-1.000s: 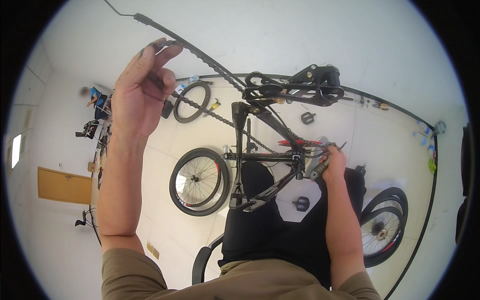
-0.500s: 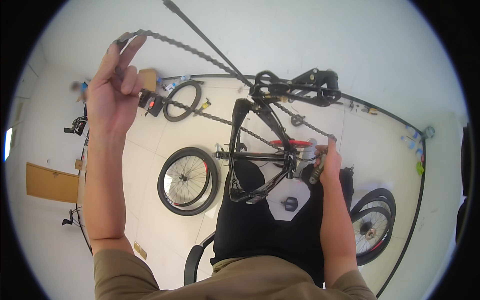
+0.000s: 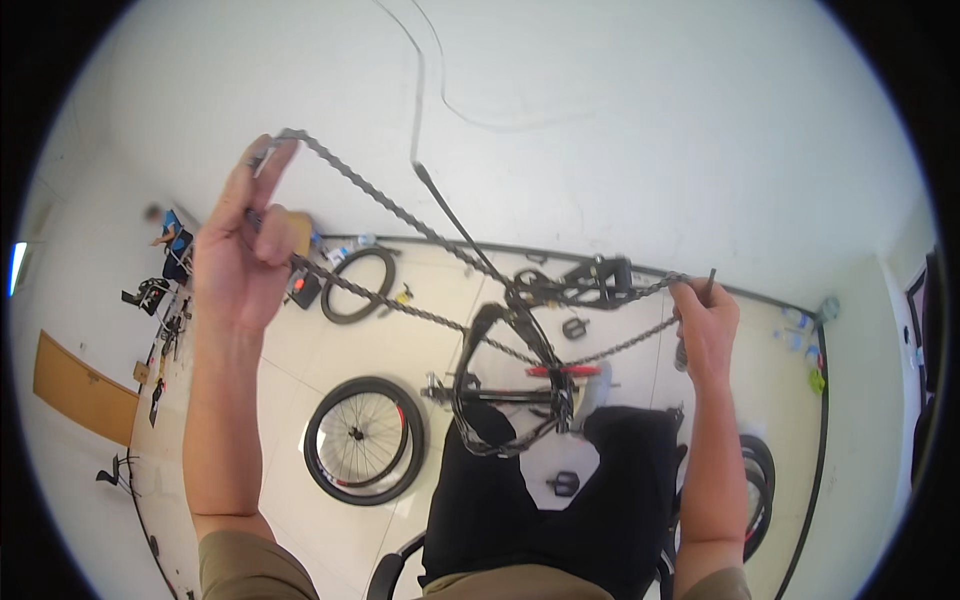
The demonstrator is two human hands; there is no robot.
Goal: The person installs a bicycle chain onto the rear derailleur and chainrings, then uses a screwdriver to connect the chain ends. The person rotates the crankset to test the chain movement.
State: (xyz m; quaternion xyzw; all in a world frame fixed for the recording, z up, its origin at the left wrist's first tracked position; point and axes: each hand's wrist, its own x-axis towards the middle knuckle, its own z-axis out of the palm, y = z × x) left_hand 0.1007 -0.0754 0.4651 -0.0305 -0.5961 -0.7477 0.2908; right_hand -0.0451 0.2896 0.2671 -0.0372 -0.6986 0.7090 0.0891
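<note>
A long dark bicycle chain (image 3: 400,214) stretches between my raised hands. My left hand (image 3: 238,265), up at the left, has its fingers closed on it: one run goes over the fingertips, another leaves near the curled lower fingers. At the right, my right hand (image 3: 708,328) pinches the chain's other side. A slim grey-handled tool is also gripped in that hand, its thin dark shaft poking up; its kind I cannot make out. Between the hands, a black bicycle frame (image 3: 540,345) stands over my lap, its black bracket-like part (image 3: 600,280) pointing right beside the chain.
A wheel (image 3: 365,440) lies on the floor at left, and more wheels (image 3: 757,490) at right. A tyre (image 3: 358,285), pedals (image 3: 563,484) and bottles (image 3: 795,330) lie farther off. Another person (image 3: 172,240) is at the far left. A chair arm (image 3: 388,575) is beside me.
My right hand has risen and moved right, lifting its side of the chain and the tool. My left hand still holds the chain. The view has tilted, showing more wall.
</note>
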